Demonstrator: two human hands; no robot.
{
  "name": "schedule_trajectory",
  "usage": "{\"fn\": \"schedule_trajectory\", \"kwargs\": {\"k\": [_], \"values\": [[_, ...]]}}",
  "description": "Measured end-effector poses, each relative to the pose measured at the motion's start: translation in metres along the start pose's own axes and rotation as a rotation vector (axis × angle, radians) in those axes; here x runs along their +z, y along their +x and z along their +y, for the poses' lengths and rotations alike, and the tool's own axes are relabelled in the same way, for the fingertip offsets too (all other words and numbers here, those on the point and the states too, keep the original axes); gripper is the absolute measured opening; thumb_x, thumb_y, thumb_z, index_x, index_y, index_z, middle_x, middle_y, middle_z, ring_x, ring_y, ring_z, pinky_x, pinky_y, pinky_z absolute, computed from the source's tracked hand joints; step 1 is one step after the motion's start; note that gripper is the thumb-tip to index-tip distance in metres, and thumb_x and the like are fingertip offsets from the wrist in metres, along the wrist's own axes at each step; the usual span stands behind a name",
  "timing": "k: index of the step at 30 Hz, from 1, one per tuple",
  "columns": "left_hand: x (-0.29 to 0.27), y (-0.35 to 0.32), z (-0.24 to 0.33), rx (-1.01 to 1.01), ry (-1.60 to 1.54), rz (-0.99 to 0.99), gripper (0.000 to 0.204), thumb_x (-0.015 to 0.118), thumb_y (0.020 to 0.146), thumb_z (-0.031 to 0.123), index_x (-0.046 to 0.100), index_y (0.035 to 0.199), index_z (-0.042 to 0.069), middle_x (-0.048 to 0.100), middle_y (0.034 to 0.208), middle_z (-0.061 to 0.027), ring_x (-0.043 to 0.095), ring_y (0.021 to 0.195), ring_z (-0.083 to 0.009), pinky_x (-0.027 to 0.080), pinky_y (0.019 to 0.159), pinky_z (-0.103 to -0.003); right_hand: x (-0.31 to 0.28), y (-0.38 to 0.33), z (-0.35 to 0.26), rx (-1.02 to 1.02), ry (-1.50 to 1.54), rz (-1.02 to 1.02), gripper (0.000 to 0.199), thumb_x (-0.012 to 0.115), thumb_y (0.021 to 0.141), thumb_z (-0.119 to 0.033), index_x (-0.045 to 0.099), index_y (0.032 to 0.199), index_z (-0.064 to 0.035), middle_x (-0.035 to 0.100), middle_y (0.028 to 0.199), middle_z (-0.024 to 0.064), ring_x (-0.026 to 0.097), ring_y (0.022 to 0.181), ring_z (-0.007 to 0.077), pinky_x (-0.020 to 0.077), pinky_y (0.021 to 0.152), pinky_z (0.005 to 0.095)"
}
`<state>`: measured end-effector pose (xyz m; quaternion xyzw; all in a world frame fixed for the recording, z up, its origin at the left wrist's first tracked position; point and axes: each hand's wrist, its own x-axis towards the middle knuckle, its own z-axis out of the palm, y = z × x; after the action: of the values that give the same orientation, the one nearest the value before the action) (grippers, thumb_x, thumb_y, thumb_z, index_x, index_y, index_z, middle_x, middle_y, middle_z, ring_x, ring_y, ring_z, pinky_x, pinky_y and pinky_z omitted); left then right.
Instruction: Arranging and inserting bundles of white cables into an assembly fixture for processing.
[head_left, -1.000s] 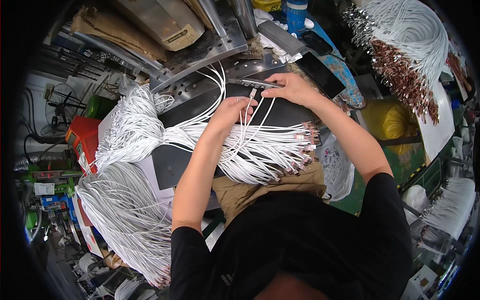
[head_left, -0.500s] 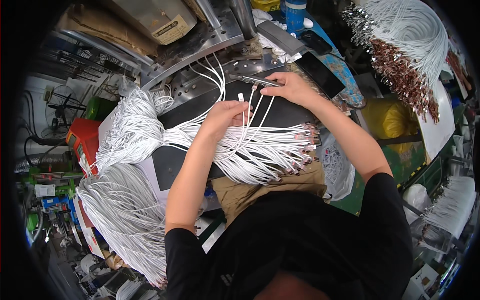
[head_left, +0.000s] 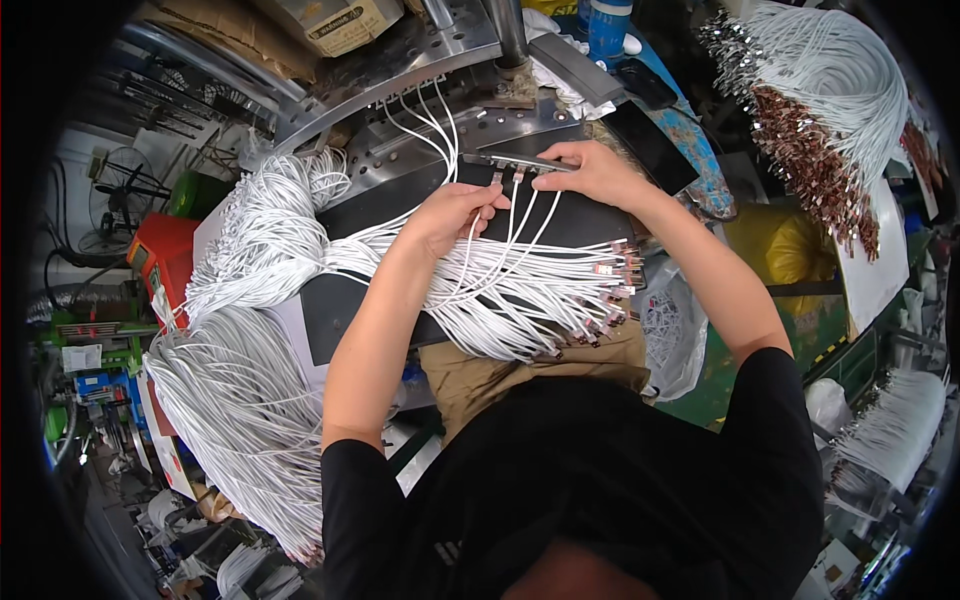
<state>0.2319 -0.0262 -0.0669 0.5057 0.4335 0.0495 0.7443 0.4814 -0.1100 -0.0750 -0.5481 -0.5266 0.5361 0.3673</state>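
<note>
My left hand (head_left: pixel 455 213) is closed, thumb and fingertips pinching a white cable (head_left: pixel 473 242) just below its connector end. That end sits at the underside of a narrow metal bar (head_left: pixel 512 161); whether it is seated there I cannot tell. My right hand (head_left: pixel 598 174) grips the bar's right end between thumb and fingers. Two more white cables hang down from the bar, beside the right thumb. Beneath both hands, a thick bundle of white cables (head_left: pixel 490 310) lies across a black mat (head_left: pixel 330 335), its connector ends fanned out to the right.
A perforated metal rack (head_left: pixel 400 70) stands beyond the mat, with several white cables running to it. Coiled cables (head_left: pixel 235 430) hang at the left. To the right are a clear bag (head_left: pixel 672 325), a dark phone-like slab (head_left: pixel 650 145) and a large cable coil (head_left: pixel 835 75).
My left hand has risen slightly and brought the cable's end up to the metal bar. The right hand keeps its hold on the bar. The whole view has shifted a little.
</note>
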Motion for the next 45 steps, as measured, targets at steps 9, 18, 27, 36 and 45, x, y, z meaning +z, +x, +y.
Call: {"fn": "schedule_trajectory", "kwargs": {"k": [9,18,27,36,45], "values": [[0.017,-0.020,0.007,0.076,0.259,0.170,0.037,0.062,0.099,0.038,0.072,0.091,0.003,0.058,0.069,0.0058,0.052,0.060,-0.0067,0.038,0.055,-0.021,0.000,-0.001,-0.005,-0.009,-0.201,-0.036,0.031,0.075,0.090,-0.028,0.069,0.109,-0.0038,0.070,0.089,0.0037,0.064,0.083,0.0137,0.0497,0.075,0.0297],[-0.061,0.004,0.024,0.514,-0.109,0.819,0.046,0.058,0.100,0.043,0.066,0.116,0.000,0.071,0.098,-0.0101,0.068,0.081,-0.0155,0.052,0.074,-0.028,0.011,0.100,-0.021,-0.936,-0.836,0.642,0.026,0.065,0.093,-0.021,0.065,0.108,-0.0008,0.064,0.092,0.0152,0.061,0.093,0.0363,0.0498,0.086,0.0422],[-0.011,-0.002,0.017,0.327,-0.069,0.350,0.053,0.051,0.103,0.043,0.058,0.126,-0.004,0.055,0.077,0.0000,0.048,0.063,-0.0099,0.038,0.059,-0.024,-0.020,0.316,0.019,-1.024,-0.437,0.719,0.019,0.060,0.096,-0.021,0.065,0.101,-0.0031,0.067,0.096,0.0109,0.063,0.090,0.0255,0.0524,0.079,0.0398],[-0.060,-0.147,0.046,1.126,0.374,0.959,0.030,0.051,0.102,0.023,0.069,0.102,-0.001,0.058,0.075,0.0005,0.052,0.069,-0.0078,0.040,0.062,-0.024,-0.035,0.301,-0.004,-0.798,-0.607,0.545,0.015,0.059,0.097,-0.019,0.063,0.099,-0.0048,0.064,0.096,0.0095,0.059,0.089,0.0216,0.0504,0.076,0.0354],[-0.162,-0.158,-0.032,0.566,0.587,1.387,0.045,0.053,0.103,0.038,0.071,0.095,-0.003,0.062,0.069,-0.0059,0.050,0.064,-0.0146,0.043,0.064,-0.032,0.033,0.119,-0.036,-0.442,-0.709,0.408,0.024,0.068,0.090,-0.024,0.068,0.106,-0.0056,0.062,0.099,0.0126,0.060,0.098,0.0347,0.0488,0.085,0.0436]]}}
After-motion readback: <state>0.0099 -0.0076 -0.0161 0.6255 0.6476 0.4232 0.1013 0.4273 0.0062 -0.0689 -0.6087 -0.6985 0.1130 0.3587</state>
